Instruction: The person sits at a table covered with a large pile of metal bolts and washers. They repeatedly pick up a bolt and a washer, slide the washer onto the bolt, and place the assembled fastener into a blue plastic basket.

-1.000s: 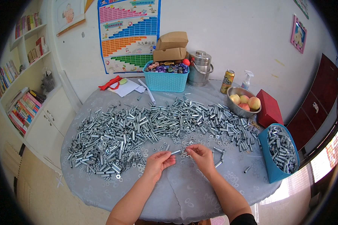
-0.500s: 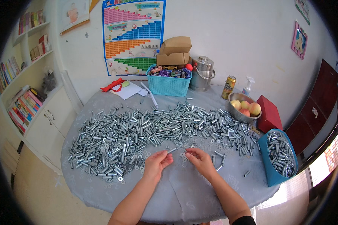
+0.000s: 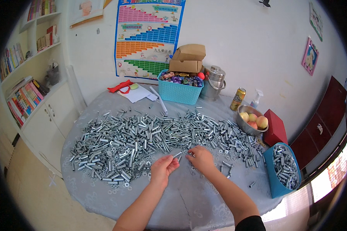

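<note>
My left hand (image 3: 164,169) is closed, pinching one end of a thin silver metal bolt (image 3: 177,154) that points up and to the right. My right hand (image 3: 201,158) reaches to the near edge of the pile, its fingers drawn together among small flat washers (image 3: 190,153). Whatever lies between those fingertips is too small to make out. A wide pile of silver bolts and metal sleeves (image 3: 142,133) spreads across the table beyond both hands. Several assembled-looking bolts (image 3: 227,166) lie just right of my right hand.
A blue bin (image 3: 274,175) full of metal bolts stands at the table's right edge. Behind it are a red box (image 3: 276,128) and a steel bowl of fruit (image 3: 250,130). A can (image 3: 238,99), a steel canister (image 3: 213,82) and a turquoise basket (image 3: 180,92) line the back.
My right hand has moved slightly forward to the washers at the pile's edge. The left hand still holds the bolt. The whole view has shifted a little.
</note>
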`<state>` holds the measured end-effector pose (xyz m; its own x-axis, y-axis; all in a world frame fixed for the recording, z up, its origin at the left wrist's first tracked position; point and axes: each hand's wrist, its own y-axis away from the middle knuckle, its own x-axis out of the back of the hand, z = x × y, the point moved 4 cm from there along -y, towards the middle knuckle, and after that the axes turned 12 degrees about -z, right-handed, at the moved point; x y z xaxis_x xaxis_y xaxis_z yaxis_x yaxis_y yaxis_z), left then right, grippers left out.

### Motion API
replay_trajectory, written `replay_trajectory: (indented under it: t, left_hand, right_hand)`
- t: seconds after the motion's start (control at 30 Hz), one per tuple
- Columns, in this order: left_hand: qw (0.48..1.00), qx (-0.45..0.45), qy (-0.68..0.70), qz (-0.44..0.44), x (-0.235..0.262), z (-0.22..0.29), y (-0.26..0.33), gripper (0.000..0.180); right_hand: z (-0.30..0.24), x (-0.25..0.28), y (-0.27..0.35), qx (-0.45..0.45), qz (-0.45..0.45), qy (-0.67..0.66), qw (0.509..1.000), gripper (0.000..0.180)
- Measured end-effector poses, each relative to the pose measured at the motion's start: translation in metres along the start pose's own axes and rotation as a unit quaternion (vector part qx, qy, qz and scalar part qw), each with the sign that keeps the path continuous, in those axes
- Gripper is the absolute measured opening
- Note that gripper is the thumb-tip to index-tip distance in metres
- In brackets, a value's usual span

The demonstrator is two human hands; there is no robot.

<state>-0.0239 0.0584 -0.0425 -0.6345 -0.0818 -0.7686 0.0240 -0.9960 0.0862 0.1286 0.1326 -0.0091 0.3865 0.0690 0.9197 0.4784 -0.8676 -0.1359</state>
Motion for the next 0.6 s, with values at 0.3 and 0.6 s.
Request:
replay_trajectory:
  t: [0.3,0.6]
  left_hand:
    - [1.000,0.019,-0.017,0.001,0.002,-0.001,0.000,0.019]
    - [0.996,0.066,-0.056,-0.023,-0.006,-0.011,0.002,0.017]
  right_hand:
    - [0.005,0.008,-0.004,-0.052,-0.007,-0.163,0.985,0.019]
    - [0.008,0.021,0.040,0.030,-0.020,-0.462,0.886,0.021]
